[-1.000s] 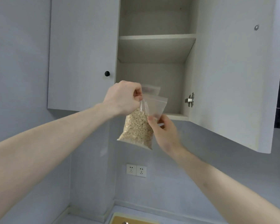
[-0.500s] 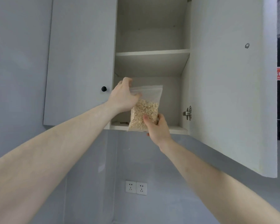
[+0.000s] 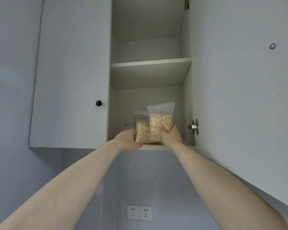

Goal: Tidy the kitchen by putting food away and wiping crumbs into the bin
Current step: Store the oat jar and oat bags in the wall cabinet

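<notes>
**Oat bags set on lower cabinet shelf**

Two clear zip bags of oats stand upright, touching side by side, at the front of the lower shelf (image 3: 156, 146) of the open wall cabinet. Larger bag (image 3: 160, 120) on the right, smaller bag (image 3: 142, 128) on the left and partly behind it.

Right hand (image 3: 170, 136) grips the larger bag low on its right side, fingers curled round the lower corner. Left hand (image 3: 128, 140) is against the lower left of the smaller bag; image blurred there, cannot tell whether it grips or only steadies.

Change: a second ago one bag hung in the air below and in front of the cabinet, pinched at the top by the left hand; half a second ago it was at the shelf lip. Now it is inside, base apparently on the shelf.

Judgement: food-storing step nearly complete; release and closing the open door (image 3: 239, 97) remain. Soft bags may slump on release. Upper shelf (image 3: 150, 62) shows nothing; closed left door (image 3: 70, 72) with black knob (image 3: 98, 103). Wall sockets (image 3: 139, 212) below.
</notes>
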`<act>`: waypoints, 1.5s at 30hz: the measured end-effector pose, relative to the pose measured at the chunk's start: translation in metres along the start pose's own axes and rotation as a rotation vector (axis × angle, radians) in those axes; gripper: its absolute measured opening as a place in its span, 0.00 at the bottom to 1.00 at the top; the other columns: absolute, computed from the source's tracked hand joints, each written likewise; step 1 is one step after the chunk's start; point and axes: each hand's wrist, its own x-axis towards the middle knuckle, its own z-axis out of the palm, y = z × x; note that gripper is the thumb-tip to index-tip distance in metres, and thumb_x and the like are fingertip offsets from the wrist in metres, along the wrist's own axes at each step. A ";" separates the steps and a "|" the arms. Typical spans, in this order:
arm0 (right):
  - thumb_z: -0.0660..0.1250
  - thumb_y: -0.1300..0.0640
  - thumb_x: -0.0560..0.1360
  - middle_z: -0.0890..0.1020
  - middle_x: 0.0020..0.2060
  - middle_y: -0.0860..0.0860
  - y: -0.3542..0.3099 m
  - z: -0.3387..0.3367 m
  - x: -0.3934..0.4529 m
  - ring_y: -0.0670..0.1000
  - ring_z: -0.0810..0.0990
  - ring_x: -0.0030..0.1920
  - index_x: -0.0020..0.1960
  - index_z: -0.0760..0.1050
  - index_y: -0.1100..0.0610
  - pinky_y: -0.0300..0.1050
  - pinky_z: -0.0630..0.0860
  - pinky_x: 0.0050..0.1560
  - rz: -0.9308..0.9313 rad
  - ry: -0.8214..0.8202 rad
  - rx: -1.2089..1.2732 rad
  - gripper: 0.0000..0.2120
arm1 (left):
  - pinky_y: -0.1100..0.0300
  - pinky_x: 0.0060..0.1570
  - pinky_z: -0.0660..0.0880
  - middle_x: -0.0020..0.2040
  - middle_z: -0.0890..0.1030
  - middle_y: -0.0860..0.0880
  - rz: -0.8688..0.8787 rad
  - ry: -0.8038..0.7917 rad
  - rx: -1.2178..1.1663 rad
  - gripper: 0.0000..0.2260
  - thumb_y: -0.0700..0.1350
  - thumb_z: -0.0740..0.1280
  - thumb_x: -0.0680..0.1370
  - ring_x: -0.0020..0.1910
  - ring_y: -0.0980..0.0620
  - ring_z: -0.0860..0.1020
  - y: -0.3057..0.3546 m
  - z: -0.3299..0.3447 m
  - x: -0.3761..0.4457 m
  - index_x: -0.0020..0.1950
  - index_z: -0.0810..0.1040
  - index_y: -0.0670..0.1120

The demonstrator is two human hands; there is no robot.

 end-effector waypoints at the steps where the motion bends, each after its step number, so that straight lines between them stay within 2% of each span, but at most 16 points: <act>1: 0.61 0.43 0.83 0.76 0.68 0.57 0.002 0.001 0.005 0.61 0.76 0.67 0.74 0.64 0.61 0.52 0.71 0.64 0.007 -0.011 -0.023 0.28 | 0.54 0.67 0.71 0.73 0.70 0.47 0.004 -0.029 0.013 0.30 0.55 0.69 0.78 0.71 0.45 0.70 -0.001 0.004 0.003 0.77 0.65 0.46; 4: 0.58 0.46 0.84 0.73 0.71 0.59 0.002 0.003 0.017 0.63 0.73 0.70 0.75 0.60 0.63 0.54 0.69 0.69 0.026 -0.026 -0.085 0.27 | 0.53 0.69 0.70 0.75 0.68 0.46 0.006 -0.063 0.003 0.33 0.55 0.68 0.79 0.74 0.45 0.68 -0.005 0.016 0.016 0.80 0.62 0.46; 7: 0.55 0.49 0.85 0.71 0.73 0.60 0.004 0.006 0.028 0.64 0.70 0.72 0.76 0.58 0.62 0.59 0.67 0.72 0.063 -0.019 -0.160 0.26 | 0.51 0.68 0.71 0.76 0.68 0.48 0.014 -0.069 -0.014 0.34 0.56 0.69 0.78 0.73 0.45 0.69 -0.009 0.026 0.025 0.80 0.60 0.50; 10: 0.56 0.54 0.83 0.74 0.69 0.61 0.009 0.007 0.039 0.65 0.73 0.68 0.74 0.60 0.61 0.60 0.69 0.70 0.110 -0.008 -0.202 0.22 | 0.51 0.65 0.73 0.72 0.73 0.50 0.008 -0.015 0.012 0.32 0.58 0.71 0.76 0.68 0.46 0.74 -0.017 0.034 0.034 0.76 0.63 0.51; 13: 0.56 0.61 0.77 0.76 0.65 0.59 0.011 0.006 0.051 0.64 0.77 0.63 0.75 0.60 0.60 0.59 0.73 0.66 0.141 0.009 -0.175 0.25 | 0.52 0.63 0.74 0.67 0.76 0.51 -0.040 -0.006 0.009 0.33 0.61 0.74 0.73 0.65 0.46 0.76 -0.024 0.034 0.043 0.69 0.65 0.48; 17: 0.55 0.63 0.78 0.76 0.67 0.60 0.015 0.009 0.056 0.63 0.76 0.65 0.75 0.61 0.61 0.53 0.73 0.64 0.137 0.040 -0.161 0.25 | 0.53 0.61 0.74 0.65 0.76 0.50 -0.071 -0.016 0.006 0.35 0.62 0.76 0.71 0.64 0.45 0.76 -0.026 0.030 0.048 0.69 0.65 0.47; 21: 0.55 0.57 0.79 0.75 0.69 0.59 0.014 0.014 0.052 0.62 0.74 0.67 0.75 0.63 0.60 0.53 0.71 0.66 0.132 0.051 -0.163 0.25 | 0.52 0.62 0.74 0.65 0.77 0.48 -0.089 -0.009 0.037 0.37 0.62 0.76 0.71 0.64 0.44 0.76 -0.024 0.031 0.048 0.71 0.65 0.46; 25: 0.54 0.48 0.80 0.77 0.66 0.59 0.016 0.020 0.042 0.62 0.76 0.65 0.70 0.68 0.60 0.55 0.73 0.63 0.070 0.176 -0.343 0.23 | 0.52 0.63 0.74 0.65 0.77 0.49 -0.083 -0.011 0.054 0.36 0.64 0.75 0.71 0.64 0.45 0.76 -0.025 0.032 0.048 0.71 0.66 0.48; 31: 0.52 0.48 0.81 0.77 0.66 0.59 0.019 0.022 0.040 0.62 0.76 0.64 0.69 0.68 0.60 0.55 0.72 0.62 0.024 0.136 -0.400 0.23 | 0.53 0.63 0.74 0.64 0.78 0.50 -0.082 -0.002 0.049 0.35 0.63 0.75 0.72 0.64 0.46 0.76 -0.025 0.033 0.047 0.70 0.67 0.48; 37: 0.53 0.47 0.80 0.75 0.66 0.58 0.023 0.027 0.032 0.61 0.76 0.64 0.70 0.65 0.59 0.56 0.72 0.59 -0.012 0.230 -0.495 0.23 | 0.54 0.59 0.73 0.64 0.79 0.48 -0.083 0.057 0.016 0.32 0.61 0.75 0.73 0.63 0.45 0.77 -0.024 0.043 0.045 0.68 0.68 0.47; 39: 0.55 0.47 0.80 0.73 0.68 0.58 0.026 0.028 0.024 0.62 0.75 0.64 0.72 0.62 0.59 0.56 0.72 0.58 -0.102 0.267 -0.521 0.25 | 0.53 0.58 0.74 0.64 0.79 0.48 -0.101 0.074 -0.020 0.31 0.60 0.76 0.73 0.63 0.44 0.77 -0.024 0.045 0.044 0.68 0.68 0.46; 41: 0.56 0.44 0.80 0.71 0.69 0.58 0.036 0.028 0.009 0.61 0.75 0.64 0.74 0.61 0.60 0.56 0.72 0.58 -0.270 0.299 -0.629 0.28 | 0.53 0.57 0.74 0.64 0.79 0.47 -0.106 0.083 -0.041 0.31 0.59 0.75 0.74 0.63 0.43 0.77 -0.023 0.047 0.040 0.68 0.67 0.45; 43: 0.54 0.39 0.80 0.67 0.75 0.59 0.052 0.028 -0.007 0.60 0.72 0.68 0.78 0.59 0.61 0.56 0.71 0.63 -0.418 0.297 -0.800 0.34 | 0.53 0.56 0.73 0.62 0.79 0.46 -0.103 0.093 -0.038 0.29 0.59 0.73 0.76 0.62 0.43 0.77 -0.022 0.049 0.036 0.67 0.67 0.45; 45: 0.50 0.36 0.80 0.64 0.78 0.58 0.068 0.029 -0.021 0.59 0.70 0.69 0.79 0.59 0.62 0.54 0.66 0.70 -0.479 0.281 -0.882 0.38 | 0.54 0.53 0.72 0.62 0.78 0.46 -0.099 0.101 -0.045 0.27 0.60 0.71 0.78 0.62 0.42 0.77 -0.022 0.054 0.033 0.66 0.65 0.45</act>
